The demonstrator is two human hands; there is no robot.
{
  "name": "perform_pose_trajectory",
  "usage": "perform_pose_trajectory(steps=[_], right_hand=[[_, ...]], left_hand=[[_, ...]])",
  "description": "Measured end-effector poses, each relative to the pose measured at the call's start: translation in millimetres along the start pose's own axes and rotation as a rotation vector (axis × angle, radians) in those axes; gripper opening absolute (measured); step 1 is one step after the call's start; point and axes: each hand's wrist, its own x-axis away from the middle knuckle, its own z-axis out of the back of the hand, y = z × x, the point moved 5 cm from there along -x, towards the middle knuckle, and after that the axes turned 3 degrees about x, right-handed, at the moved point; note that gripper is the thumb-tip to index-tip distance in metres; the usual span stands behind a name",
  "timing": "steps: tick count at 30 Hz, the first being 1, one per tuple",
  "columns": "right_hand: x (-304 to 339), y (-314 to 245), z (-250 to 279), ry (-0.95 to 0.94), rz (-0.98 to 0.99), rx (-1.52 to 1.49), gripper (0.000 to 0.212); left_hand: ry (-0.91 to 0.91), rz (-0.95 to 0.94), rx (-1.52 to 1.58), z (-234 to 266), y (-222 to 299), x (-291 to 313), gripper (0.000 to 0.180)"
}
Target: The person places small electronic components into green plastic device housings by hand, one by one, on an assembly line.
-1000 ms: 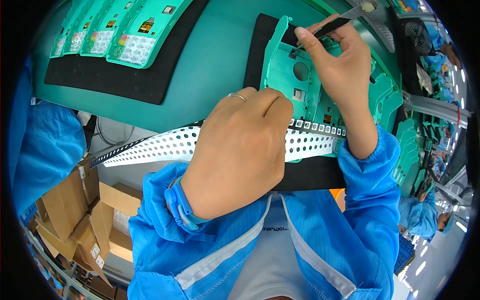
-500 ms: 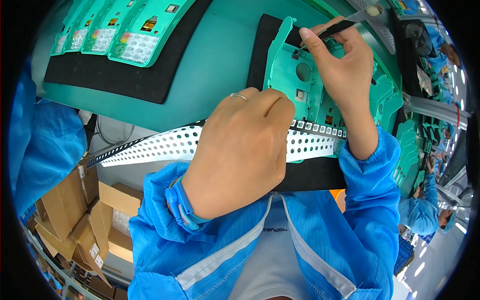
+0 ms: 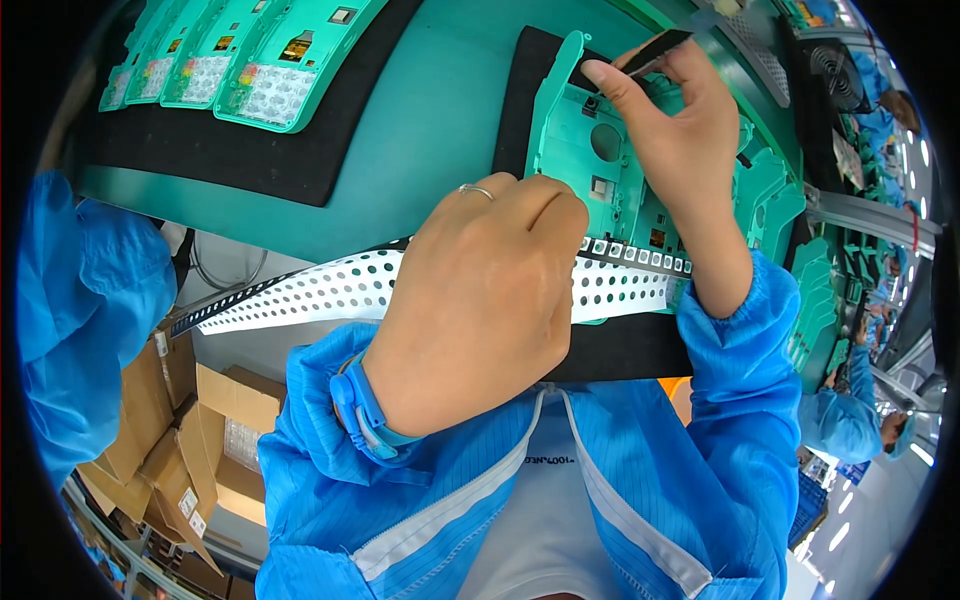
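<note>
My left hand [image 3: 490, 285], with a ring and a blue wristband, is closed over a white perforated strip [image 3: 310, 290] with a black edge. The strip extends to both sides of the fist; its gripped part and my fingertips are hidden. Beyond the fist lies an open green plastic housing [image 3: 570, 140] with a round hole and small fitted parts. Above the housing's right side, my right hand [image 3: 680, 130] pinches a slim black and metallic tool [image 3: 655, 50], like tweezers. The tool's working tip cannot be made out.
Several green housings with clear bubbled panels [image 3: 275, 95] lie on a black mat [image 3: 230, 150] at far left. More green housings [image 3: 775, 200] stand at right. A co-worker's blue sleeve [image 3: 85, 290] is at left, above open cardboard boxes [image 3: 180, 450].
My right hand has shifted slightly left and turned the tool, so more of its black face shows. The co-worker's sleeve and arm at left have moved. My left hand stays nearly still.
</note>
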Motion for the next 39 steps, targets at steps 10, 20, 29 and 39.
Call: perform_pose_trajectory(steps=[10, 20, 29, 39], right_hand=[[2.0, 2.3, -0.8, 0.044, 0.064, -0.018, 0.023], [4.7, 8.6, 28.1, 0.204, 0.043, -0.151, 0.021], [21.5, 45.5, 70.9, 0.15, 0.027, -0.189, 0.012], [25.8, 53.5, 58.1, 0.06, -0.1, -0.078, 0.014]], left_hand=[[0.021, -0.007, -0.018, -0.4, -1.3, 1.6, 0.011], [0.043, -0.016, -0.032, -4.6, 0.6, 1.9, 0.01], [0.071, -0.028, 0.06, -10.4, -3.1, 5.9, 0.007], [0.084, -0.014, 0.05, -10.9, -9.4, 6.0, 0.007]])
